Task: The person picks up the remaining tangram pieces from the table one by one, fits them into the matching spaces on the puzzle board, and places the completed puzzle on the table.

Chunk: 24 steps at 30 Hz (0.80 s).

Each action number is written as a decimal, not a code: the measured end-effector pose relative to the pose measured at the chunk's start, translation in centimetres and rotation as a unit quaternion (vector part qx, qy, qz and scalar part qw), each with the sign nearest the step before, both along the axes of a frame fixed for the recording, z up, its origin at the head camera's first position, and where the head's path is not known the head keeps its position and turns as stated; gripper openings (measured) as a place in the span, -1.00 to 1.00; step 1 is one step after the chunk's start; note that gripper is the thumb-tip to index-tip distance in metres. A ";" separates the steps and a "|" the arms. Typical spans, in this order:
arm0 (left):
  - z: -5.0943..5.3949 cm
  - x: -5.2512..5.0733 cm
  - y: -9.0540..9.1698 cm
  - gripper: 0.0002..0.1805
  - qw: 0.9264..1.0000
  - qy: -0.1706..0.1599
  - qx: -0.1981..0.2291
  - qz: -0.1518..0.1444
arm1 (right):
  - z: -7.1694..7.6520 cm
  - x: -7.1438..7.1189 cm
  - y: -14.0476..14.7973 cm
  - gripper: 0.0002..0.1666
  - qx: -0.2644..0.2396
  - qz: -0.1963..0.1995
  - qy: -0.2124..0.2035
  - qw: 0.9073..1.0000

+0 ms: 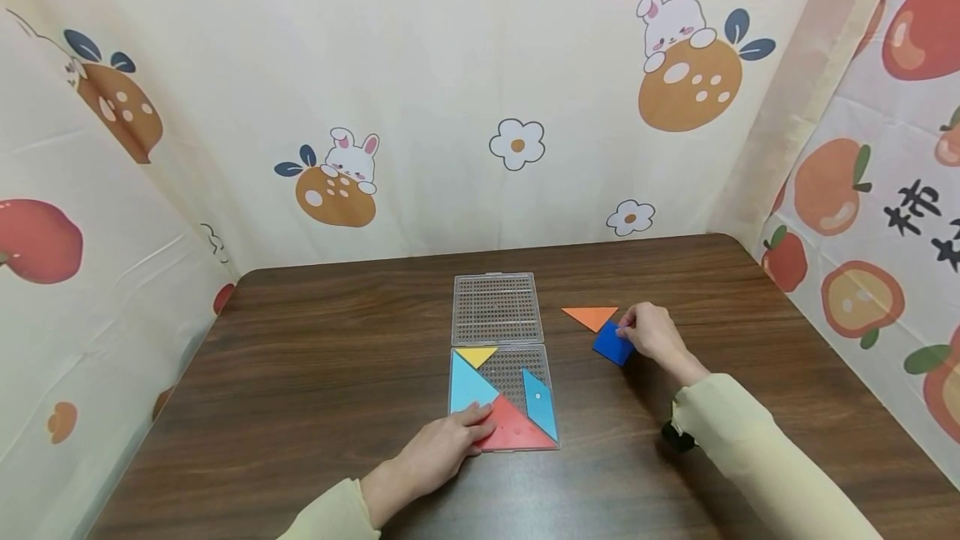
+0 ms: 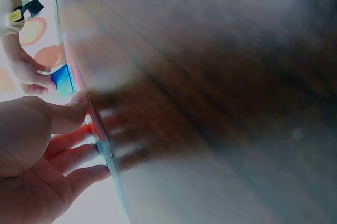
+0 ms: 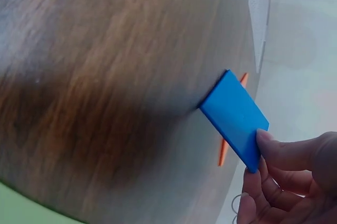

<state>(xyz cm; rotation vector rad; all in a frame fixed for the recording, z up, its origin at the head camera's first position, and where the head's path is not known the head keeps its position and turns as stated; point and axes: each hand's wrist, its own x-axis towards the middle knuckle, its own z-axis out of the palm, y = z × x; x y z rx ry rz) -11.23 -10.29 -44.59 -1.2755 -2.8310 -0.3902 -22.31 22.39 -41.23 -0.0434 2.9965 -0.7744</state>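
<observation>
Between the case [image 1: 495, 307] and the right edge of the table [image 1: 337, 340], the blue square [image 1: 611, 344] is pinched by the right hand [image 1: 654, 336], thumb on its upper face and fingers beneath, near one corner. It is tilted; whether its lower edge touches the wood I cannot tell. The left hand [image 1: 438, 452] clasps nothing: its fingers rest on the red triangle [image 1: 521, 432] and the near left corner of the case.

With so small a pinch, the square could pivot or slip from the fingertips. It sits right beside the orange triangle [image 1: 588, 317], so a low sideways sweep might push that piece askew. Uneven pressure from the left hand could slide the red triangle, or the whole case, and disturb the light blue triangle [image 1: 467, 386] and the parallelogram [image 1: 538, 408].

Being square, the held piece has no long axis; seen from above, its sides run diagonally to the table's edges, one corner pointing roughly at the far edge and another at the near one. The orange triangle's long side lies nearly parallel to the far edge, its tip aimed at the near edge.
</observation>
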 end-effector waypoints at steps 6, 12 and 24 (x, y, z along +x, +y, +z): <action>-0.1 0.0 0.0 -0.65 1.000 -0.004 -0.002 0.004 | 0.5 0.0 -0.4 -0.87 -0.011 0.006 0.002 1.000; 0.0 0.0 0.0 -0.65 1.000 -0.006 0.000 0.003 | 0.8 0.1 -1.1 -0.87 -0.022 0.022 0.012 0.999; 0.0 0.0 0.0 -0.65 1.000 -0.007 0.007 0.001 | 0.9 0.2 -3.4 -0.86 -0.047 0.039 -0.005 0.998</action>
